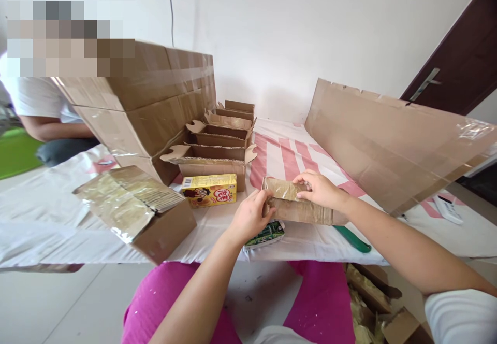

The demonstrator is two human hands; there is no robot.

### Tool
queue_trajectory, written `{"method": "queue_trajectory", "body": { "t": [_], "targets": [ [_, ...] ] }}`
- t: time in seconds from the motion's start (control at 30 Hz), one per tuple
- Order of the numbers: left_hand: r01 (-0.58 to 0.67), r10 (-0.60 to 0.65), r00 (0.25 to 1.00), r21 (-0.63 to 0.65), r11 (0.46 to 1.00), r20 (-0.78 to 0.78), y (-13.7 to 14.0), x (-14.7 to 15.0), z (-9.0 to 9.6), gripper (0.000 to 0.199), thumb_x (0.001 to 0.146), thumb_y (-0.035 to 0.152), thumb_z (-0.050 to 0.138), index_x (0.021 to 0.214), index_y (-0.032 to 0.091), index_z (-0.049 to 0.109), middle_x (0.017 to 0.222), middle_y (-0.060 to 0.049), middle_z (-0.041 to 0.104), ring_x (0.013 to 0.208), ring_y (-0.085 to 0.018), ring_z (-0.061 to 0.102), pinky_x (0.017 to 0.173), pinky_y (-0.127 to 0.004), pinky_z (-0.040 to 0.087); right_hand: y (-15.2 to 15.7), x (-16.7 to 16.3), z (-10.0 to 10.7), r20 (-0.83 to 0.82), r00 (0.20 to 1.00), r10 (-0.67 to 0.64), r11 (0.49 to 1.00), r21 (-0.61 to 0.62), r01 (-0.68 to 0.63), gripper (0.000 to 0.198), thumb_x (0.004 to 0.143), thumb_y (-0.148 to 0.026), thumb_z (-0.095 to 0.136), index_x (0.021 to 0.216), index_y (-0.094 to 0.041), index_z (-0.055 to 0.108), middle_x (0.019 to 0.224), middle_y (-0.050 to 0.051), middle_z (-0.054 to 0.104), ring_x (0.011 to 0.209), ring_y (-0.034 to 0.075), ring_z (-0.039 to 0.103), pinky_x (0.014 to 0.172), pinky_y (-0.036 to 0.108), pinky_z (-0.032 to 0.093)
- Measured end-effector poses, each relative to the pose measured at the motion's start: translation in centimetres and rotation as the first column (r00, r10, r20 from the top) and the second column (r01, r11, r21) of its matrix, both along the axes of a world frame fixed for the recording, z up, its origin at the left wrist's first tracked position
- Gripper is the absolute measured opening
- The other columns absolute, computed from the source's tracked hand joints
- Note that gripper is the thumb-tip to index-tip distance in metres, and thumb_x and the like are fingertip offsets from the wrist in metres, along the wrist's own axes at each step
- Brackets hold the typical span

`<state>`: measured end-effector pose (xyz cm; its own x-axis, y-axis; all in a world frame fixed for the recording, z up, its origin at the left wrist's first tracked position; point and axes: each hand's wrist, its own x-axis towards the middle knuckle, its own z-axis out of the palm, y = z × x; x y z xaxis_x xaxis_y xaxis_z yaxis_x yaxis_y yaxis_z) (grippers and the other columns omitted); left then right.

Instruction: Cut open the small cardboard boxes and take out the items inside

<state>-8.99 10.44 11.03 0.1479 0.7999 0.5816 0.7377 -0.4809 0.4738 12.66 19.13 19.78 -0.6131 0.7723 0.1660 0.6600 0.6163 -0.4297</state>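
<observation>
My left hand [250, 213] is closed on the left end of a creased brown cardboard piece [303, 212] with shiny clear tape on it. At its upper edge my right hand [320, 191] pinches the same cardboard between thumb and fingers. A small dark green printed box [267, 234] lies on the table just below my left hand, partly covered by it. To the right, a green handle-like object [353, 239] sticks out from beneath the cardboard; its other end is hidden. A yellow printed carton [210, 189] lies left of my hands.
Several open cardboard boxes [213, 153] stand in a row behind the yellow carton. A large taped box [155, 95] rises at left, near a seated person. A taped box [166, 232] sits at front left; a tall cardboard panel [388, 142] leans at right. Cardboard scraps [368, 292] lie below.
</observation>
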Motion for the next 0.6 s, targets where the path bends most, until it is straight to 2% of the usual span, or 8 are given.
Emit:
{"method": "queue_trajectory", "body": {
  "t": [0.23, 0.33, 0.4, 0.6],
  "targets": [
    [-0.003, 0.003, 1.0, 0.013, 1.0, -0.013, 0.0, 0.1, 0.0, 0.028, 0.082, 0.018, 0.059, 0.108, 0.021, 0.048, 0.084, -0.001, 0.055, 0.076, -0.017, 0.056, 0.068, -0.029, 0.045, -0.4, -0.2, 0.0, 0.004, 1.0, -0.009, 1.0, -0.001, 0.009, 0.019, 0.072, -0.014, 0.071, 0.089, -0.02, 0.066, 0.092, 0.001, 0.061, 0.079, 0.014, 0.059, 0.073, 0.028, 0.047],
    [-0.007, 0.007, 1.0, 0.006, 1.0, -0.011, 0.1, 0.0, 0.0, 0.028, 0.082, 0.019, 0.06, 0.107, 0.021, 0.048, 0.084, 0.0, 0.055, 0.075, -0.017, 0.057, 0.068, -0.028, 0.045, -0.4, -0.1, 0.3, 0.023, 0.999, 0.041, 0.999, -0.005, -0.041, 0.007, 0.076, -0.014, 0.065, 0.081, -0.02, 0.066, 0.087, 0.001, 0.061, 0.075, 0.014, 0.059, 0.072, 0.029, 0.047],
    [-0.012, 0.012, 1.0, 0.004, 1.0, -0.005, 0.1, -0.2, -0.1, 0.028, 0.082, 0.019, 0.06, 0.107, 0.021, 0.048, 0.085, -0.001, 0.056, 0.076, -0.017, 0.057, 0.069, -0.029, 0.046, 0.0, 0.3, 0.7, 0.022, 0.998, 0.065, 0.998, 0.005, -0.065, 0.007, 0.078, -0.014, 0.06, 0.075, -0.02, 0.065, 0.084, 0.002, 0.062, 0.075, 0.014, 0.059, 0.073, 0.03, 0.047],
    [-0.032, 0.032, 0.999, 0.017, 0.999, 0.031, 0.3, -0.5, -0.1, 0.027, 0.082, 0.02, 0.059, 0.107, 0.021, 0.049, 0.078, 0.001, 0.053, 0.071, -0.016, 0.056, 0.068, -0.028, 0.045, 2.5, 3.3, 1.0, -0.196, 0.975, -0.101, 0.981, 0.142, 0.131, 0.015, 0.08, -0.017, 0.051, 0.09, -0.021, 0.062, 0.09, 0.003, 0.066, 0.082, 0.017, 0.061, 0.078, 0.033, 0.048]
  ]
}}
